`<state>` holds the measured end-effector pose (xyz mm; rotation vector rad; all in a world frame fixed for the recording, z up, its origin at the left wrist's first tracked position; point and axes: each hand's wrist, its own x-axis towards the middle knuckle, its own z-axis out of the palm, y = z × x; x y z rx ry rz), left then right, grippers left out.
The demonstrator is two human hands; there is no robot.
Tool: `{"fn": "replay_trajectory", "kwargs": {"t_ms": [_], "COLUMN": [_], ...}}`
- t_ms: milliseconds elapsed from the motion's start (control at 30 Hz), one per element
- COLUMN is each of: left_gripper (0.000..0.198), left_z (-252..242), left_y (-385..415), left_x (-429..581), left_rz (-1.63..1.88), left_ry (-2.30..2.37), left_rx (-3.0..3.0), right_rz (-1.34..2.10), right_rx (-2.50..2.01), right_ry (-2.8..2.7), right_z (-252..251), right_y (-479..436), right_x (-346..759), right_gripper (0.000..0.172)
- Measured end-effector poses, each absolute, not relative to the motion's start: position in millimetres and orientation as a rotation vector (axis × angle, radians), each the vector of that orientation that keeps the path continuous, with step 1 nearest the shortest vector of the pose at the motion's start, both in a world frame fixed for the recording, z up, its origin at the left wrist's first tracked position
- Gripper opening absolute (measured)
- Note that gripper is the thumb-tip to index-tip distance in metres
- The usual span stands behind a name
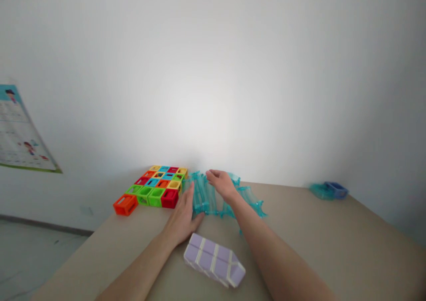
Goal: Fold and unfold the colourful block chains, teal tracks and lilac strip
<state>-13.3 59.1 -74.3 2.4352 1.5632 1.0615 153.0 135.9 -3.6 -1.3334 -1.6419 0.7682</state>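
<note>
A row of see-through teal plastic pieces (213, 203) lies on the table near the wall, the pieces side by side. Along its left end rests my left hand (182, 216), fingers stretched forward and thumb apart, touching or almost touching the nearest piece. My right hand (222, 184) is over the middle of the row, its fingers bent and drawn together; whatever they pinch, if anything, is hidden. Between my forearms sits a bundle of lilac blocks with white edges (213, 259), slightly tilted to the right, with neither hand on it.
Left of the teal row, open-frame cubes (156, 183) in several colours form a flat grid against the wall. One orange cube (125, 204) juts out at its front left corner. A blue basket (337, 190) and a blurred teal heap (321, 191) stand at the table's far right.
</note>
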Motion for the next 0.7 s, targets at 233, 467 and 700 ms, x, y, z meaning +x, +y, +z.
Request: {"fn": "replay_trajectory", "kwargs": {"t_ms": [233, 467, 700], "left_gripper": [0.065, 0.044, 0.029], "left_z": [-68, -61, -55], "left_y": [58, 60, 58], "left_x": [-11, -13, -12], "left_rz": [1.074, 1.164, 1.205], "left_ry": [1.687, 1.712, 1.682], "left_rx": [2.395, 2.308, 2.327], "right_rz": [0.229, -0.051, -0.173], "right_rx": [-1.710, -1.822, -1.692], "right_ry": [-1.857, -1.885, -1.815], "right_z": [-20, -37, -35], "right_y": [136, 147, 149], "right_x": [202, 210, 211], "right_gripper": [0.038, 0.019, 0.015]}}
